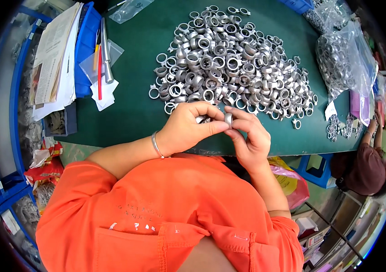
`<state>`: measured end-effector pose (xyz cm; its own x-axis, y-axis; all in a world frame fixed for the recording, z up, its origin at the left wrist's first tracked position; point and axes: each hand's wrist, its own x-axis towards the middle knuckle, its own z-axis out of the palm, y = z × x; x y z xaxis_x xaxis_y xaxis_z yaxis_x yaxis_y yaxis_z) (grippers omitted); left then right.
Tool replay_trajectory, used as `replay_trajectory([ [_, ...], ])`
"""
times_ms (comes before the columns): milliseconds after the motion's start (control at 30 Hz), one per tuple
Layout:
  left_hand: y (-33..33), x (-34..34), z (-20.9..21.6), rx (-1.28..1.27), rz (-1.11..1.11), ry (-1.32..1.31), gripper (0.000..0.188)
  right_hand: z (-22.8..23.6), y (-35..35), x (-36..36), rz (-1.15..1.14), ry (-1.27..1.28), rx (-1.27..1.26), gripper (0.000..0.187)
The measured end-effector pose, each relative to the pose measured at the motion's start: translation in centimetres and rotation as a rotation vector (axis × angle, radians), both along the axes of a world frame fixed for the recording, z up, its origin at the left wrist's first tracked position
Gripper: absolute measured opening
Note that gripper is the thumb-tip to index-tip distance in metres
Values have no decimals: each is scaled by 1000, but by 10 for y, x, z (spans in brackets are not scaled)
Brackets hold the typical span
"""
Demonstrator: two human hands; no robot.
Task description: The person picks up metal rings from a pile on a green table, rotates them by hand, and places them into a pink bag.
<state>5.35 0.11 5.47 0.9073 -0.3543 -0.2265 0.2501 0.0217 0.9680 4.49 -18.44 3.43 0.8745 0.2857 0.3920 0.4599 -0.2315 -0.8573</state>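
A grey metal ring [228,120] is pinched between the fingers and thumb of my right hand [253,136]. My left hand [189,126] is closed beside it, its thumb and forefinger tips touching the ring's left side. More grey metal pieces [202,119] show partly inside the curl of my left fingers; their full shape is hidden. Just beyond both hands spreads a large heap of similar metal rings [234,63], many with a small lug on the rim. The heap lies loose on a green table [134,63], and both hands are held over its near edge.
Papers [55,59] lean on a blue bin [84,54] at left, near a red pen [99,75] and a metal rod [106,54]. Right are a clear bag of rings [335,56], small metal parts [333,128] and another person [366,167]. A blue stool [322,172] stands below.
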Motion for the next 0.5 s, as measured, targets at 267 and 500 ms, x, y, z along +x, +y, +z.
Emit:
replay_trajectory([
  [267,0,-1,-3,88,-33,-449,8,2,4,-10,96,684,548,36],
  [500,1,-3,-7,89,10,-384,11,-1,10,-13,1,472,577,37],
])
